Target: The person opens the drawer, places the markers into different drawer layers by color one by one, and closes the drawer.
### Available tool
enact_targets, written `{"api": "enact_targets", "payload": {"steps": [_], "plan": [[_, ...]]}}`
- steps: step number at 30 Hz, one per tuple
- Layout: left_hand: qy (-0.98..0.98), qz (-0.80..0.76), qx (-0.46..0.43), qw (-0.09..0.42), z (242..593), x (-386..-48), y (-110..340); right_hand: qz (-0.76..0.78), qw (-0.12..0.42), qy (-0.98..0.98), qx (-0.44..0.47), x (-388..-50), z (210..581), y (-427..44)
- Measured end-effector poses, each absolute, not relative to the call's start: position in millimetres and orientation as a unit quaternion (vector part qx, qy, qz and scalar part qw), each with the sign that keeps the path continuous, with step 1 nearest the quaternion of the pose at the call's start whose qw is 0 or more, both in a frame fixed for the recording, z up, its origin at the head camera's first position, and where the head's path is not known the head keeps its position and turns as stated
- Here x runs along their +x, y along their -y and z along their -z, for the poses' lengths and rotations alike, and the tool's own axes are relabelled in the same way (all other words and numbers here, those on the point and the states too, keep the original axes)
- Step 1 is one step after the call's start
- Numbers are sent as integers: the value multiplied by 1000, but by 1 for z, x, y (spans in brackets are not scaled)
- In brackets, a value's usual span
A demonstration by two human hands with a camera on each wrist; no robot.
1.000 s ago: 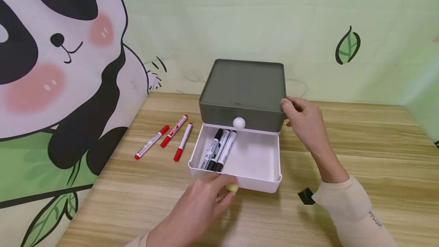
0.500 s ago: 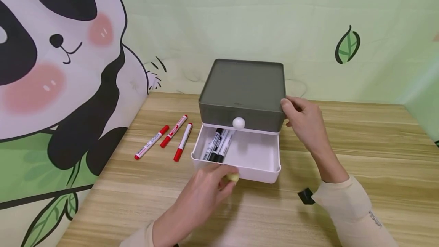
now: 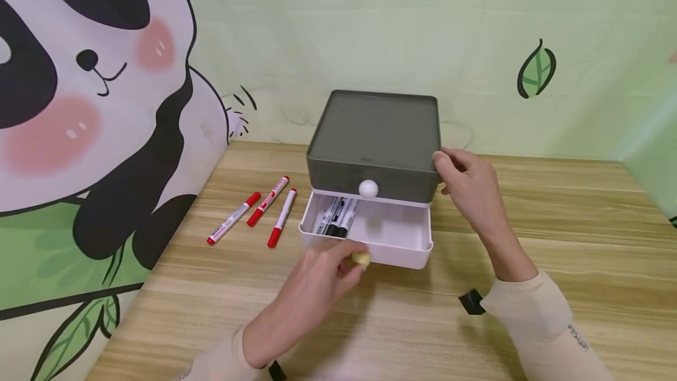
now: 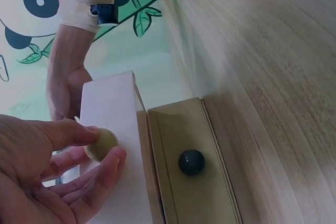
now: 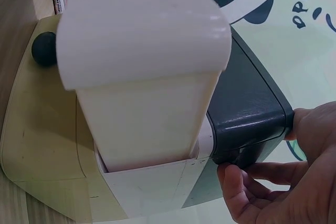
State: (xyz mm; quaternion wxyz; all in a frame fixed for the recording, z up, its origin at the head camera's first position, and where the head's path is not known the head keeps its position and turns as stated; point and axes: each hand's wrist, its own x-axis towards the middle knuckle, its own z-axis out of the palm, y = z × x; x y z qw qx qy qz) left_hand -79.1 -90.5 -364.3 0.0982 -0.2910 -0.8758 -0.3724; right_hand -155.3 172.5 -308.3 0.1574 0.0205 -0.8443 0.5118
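White drawer (image 3: pixel 398 256) ajar; three black-capped markers (image 3: pixel 338 217) inside.

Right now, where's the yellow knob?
In the head view, below centre: the yellow knob is on the front of the open white drawer, pinched by the left hand, lower than the white knob.

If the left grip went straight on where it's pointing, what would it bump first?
Probably the front of the white drawer: the left grip pinches its yellow knob, and that front looks just behind it, though depth is hard to tell.
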Motion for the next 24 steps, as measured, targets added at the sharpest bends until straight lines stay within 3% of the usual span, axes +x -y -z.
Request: {"api": "enact_targets", "payload": {"steps": [24], "plan": [[871,399,-269,99,371,-108,82,-509,156,846,30,-155,309,-174]]}}
